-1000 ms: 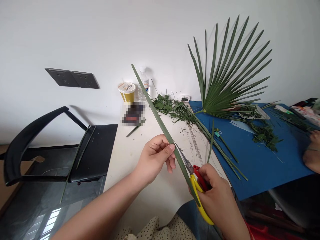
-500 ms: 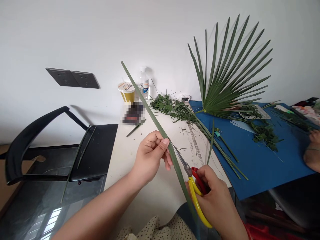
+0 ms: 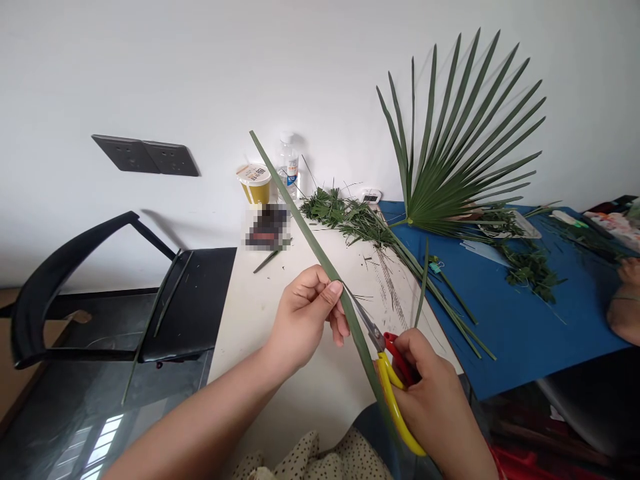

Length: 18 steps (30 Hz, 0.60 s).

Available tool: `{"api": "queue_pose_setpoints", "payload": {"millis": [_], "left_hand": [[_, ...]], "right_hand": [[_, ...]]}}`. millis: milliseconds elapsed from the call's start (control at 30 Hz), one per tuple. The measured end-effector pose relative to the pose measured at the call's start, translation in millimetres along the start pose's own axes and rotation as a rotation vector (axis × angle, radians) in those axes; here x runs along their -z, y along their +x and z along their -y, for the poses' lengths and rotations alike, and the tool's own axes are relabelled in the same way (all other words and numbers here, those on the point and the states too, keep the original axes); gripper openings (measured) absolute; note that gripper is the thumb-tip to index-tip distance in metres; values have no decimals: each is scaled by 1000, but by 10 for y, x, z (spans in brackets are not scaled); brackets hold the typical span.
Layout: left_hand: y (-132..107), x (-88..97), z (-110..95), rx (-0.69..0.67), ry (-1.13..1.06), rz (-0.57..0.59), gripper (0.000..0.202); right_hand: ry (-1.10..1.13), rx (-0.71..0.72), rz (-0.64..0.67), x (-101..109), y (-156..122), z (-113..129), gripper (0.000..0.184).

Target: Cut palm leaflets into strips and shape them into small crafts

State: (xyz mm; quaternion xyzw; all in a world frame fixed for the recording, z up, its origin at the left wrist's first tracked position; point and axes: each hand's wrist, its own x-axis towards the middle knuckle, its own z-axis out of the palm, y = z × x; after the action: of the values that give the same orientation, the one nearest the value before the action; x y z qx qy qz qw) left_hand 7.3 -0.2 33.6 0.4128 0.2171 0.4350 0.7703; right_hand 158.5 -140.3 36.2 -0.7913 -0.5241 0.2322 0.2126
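Green palm leaflet [image 3: 311, 230] is filling the middle of my feed, and the left hand [image 3: 303, 319] is pinching it between thumb and curled fingers. The right hand [image 3: 430, 400] is closing around the yellow-and-red scissors [image 3: 393, 390], wrapped through the handles, and the steel blades [image 3: 371, 325] are reaching up just beside the leaflet's edge, with a thin fibre [image 3: 359, 292] crossing near their tips.

I'm reading the leaflet's long axis as a diagonal: it is running up past the left hand toward the desk's far edge and down past the scissors toward the near edge. The left hand is gripping it above the blades, and the right hand is sitting nearer its lower end. Its upper tip is overhanging the white desk [image 3: 240, 320] near a yellow paper cup [image 3: 253, 185] and a plastic water bottle [image 3: 289, 167].

Along the far edge, a heap of chopped green leaf [image 3: 345, 215] is lying, with stripped stalks [image 3: 440, 313] slanting off the desk's corner onto a blue mat [image 3: 540, 347]. A fan palm frond [image 3: 450, 153] is spreading against the wall above that mat, and another person's hand [image 3: 625, 313] is resting at its right edge. Left of the desk, a black chair [image 3: 195, 300] is carrying two more thin strips.
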Motion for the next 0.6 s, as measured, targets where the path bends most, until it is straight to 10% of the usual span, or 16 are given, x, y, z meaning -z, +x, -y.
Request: {"api": "queue_pose_setpoints", "payload": {"millis": [600], "left_hand": [[-19,8,27,31,-5,45,25]], "right_hand": [[9,20,0,19,17,17,32]]}}
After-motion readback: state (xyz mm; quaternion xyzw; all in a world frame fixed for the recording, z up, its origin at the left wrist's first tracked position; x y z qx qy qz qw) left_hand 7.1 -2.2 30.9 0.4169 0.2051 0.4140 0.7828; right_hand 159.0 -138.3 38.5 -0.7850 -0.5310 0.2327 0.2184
